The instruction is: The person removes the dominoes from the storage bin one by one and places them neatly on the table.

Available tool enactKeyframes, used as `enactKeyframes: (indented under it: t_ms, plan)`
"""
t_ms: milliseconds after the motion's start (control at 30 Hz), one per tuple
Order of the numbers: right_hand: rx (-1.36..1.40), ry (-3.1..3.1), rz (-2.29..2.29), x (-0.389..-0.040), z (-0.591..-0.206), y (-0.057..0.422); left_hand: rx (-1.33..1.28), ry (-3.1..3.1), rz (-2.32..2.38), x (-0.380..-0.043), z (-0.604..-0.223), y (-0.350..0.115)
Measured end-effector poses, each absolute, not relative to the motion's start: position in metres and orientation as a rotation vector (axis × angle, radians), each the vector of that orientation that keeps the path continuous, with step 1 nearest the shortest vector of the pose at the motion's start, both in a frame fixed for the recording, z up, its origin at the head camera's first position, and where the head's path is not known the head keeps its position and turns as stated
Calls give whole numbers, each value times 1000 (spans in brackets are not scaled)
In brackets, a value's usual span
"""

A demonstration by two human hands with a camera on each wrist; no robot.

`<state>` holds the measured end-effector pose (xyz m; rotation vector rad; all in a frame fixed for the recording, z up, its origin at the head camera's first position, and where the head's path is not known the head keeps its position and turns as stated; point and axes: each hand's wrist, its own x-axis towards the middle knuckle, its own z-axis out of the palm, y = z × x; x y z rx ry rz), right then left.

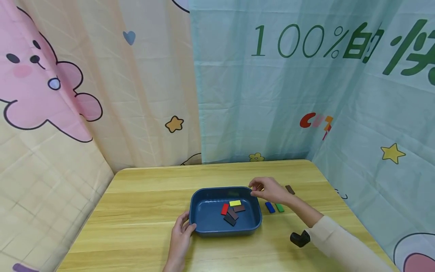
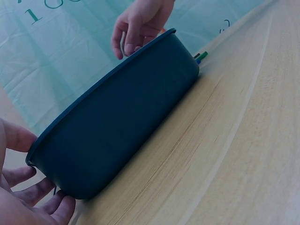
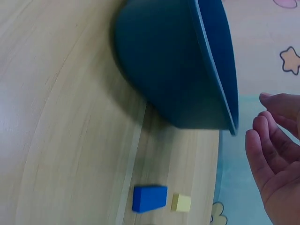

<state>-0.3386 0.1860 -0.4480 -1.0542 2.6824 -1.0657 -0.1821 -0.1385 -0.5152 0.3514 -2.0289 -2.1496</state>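
A dark blue basin [image 1: 217, 231] stands on the wooden table with several domino-like blocks lying inside: a yellow block [image 1: 235, 203], a red block [image 1: 225, 209], brown ones and a black block [image 1: 230, 220]. At the front left corner, my left hand [image 1: 181, 235] grips the basin, thumb by the rim and other fingers against its outer side. Over the back right rim is my right hand [image 1: 268, 190], fingers loosely bent. In the right wrist view a gap shows between thumb and fingertips [image 3: 262, 129], with nothing in it.
To the right of the basin lie a blue block [image 1: 270, 207], a green block [image 1: 279, 207] and a brown block [image 1: 290, 189]. The right wrist view shows a pale yellow block [image 3: 181, 202] on the table. A black object [image 1: 300, 238] is beside the right sleeve. Printed curtains hang around the table.
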Motion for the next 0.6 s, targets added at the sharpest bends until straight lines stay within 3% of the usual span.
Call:
enactKeyframes:
  t_ms: [600]
  plan:
    - [-1223, 2526, -1033, -330, -454, 120, 356, -2013, -2159, -181, -515, -138]
